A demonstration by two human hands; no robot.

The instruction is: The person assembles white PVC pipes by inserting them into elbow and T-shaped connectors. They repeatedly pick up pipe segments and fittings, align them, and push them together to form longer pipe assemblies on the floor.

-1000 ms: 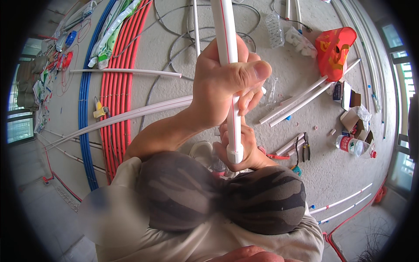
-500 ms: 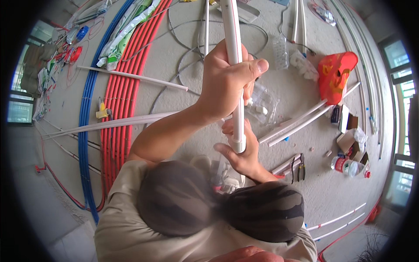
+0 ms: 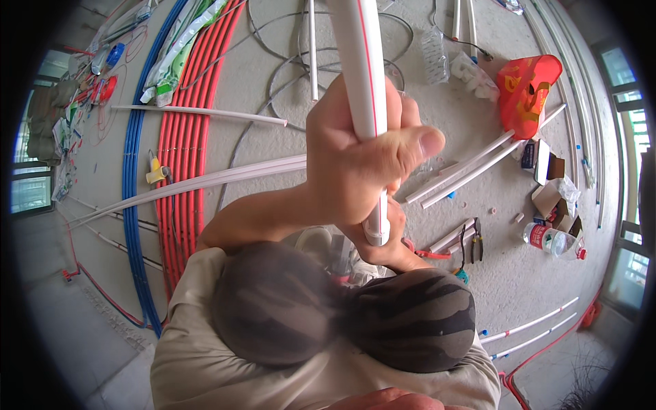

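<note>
Grey floor (image 3: 519, 287): one bottle (image 3: 547, 238); two hands (image 3: 352, 160) (image 3: 391, 244) around one pipe (image 3: 365, 75).

White pipe (image 3: 362, 75) with red stripe gripped in left hand (image 3: 355, 164), thumb laid across it. Pipe's lower end, with white collar (image 3: 376, 236), held by right hand (image 3: 393, 247), fingers partly hidden. To left, red pipes (image 3: 179, 143) and blue pipes (image 3: 132, 143) laid side by side on concrete floor (image 3: 506, 184), crossed by white pipe lengths (image 3: 205, 179). Grey cable (image 3: 270, 85) looped beyond hands. To right, red bag (image 3: 526, 92), open cardboard box (image 3: 545, 199), clear bottle (image 3: 560, 244) with red cap and pliers (image 3: 478, 236) scattered.
</note>
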